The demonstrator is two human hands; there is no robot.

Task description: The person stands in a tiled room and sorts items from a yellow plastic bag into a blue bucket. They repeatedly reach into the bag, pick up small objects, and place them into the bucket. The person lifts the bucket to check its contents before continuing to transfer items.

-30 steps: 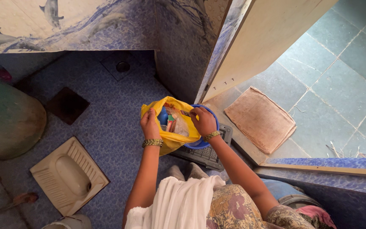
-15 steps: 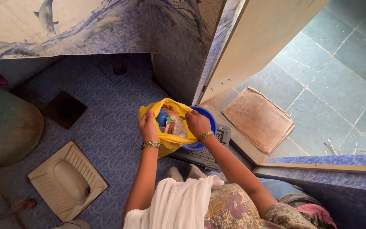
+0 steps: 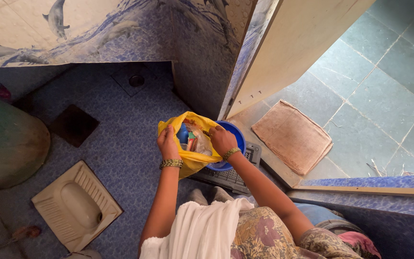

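My left hand (image 3: 168,142) grips the left edge of a yellow plastic bag (image 3: 193,160), and my right hand (image 3: 222,140) grips its right edge, holding the mouth apart. Inside the bag I see a blue bottle (image 3: 183,133) and crumpled plastic wrappers (image 3: 198,140). The bag hangs over a blue bucket (image 3: 235,135) that stands on a dark slotted floor mat (image 3: 231,176) near the doorway. Both wrists wear bangles.
A beige squat toilet pan (image 3: 75,206) lies in the blue floor at lower left. A large green drum (image 3: 5,144) stands at left. A pale door (image 3: 293,43) hangs ajar; beyond it a brown doormat (image 3: 293,135) lies on grey tiles.
My hands and the bag shifted slightly left and down in view as the camera moved. The grip on both bag edges stays the same.
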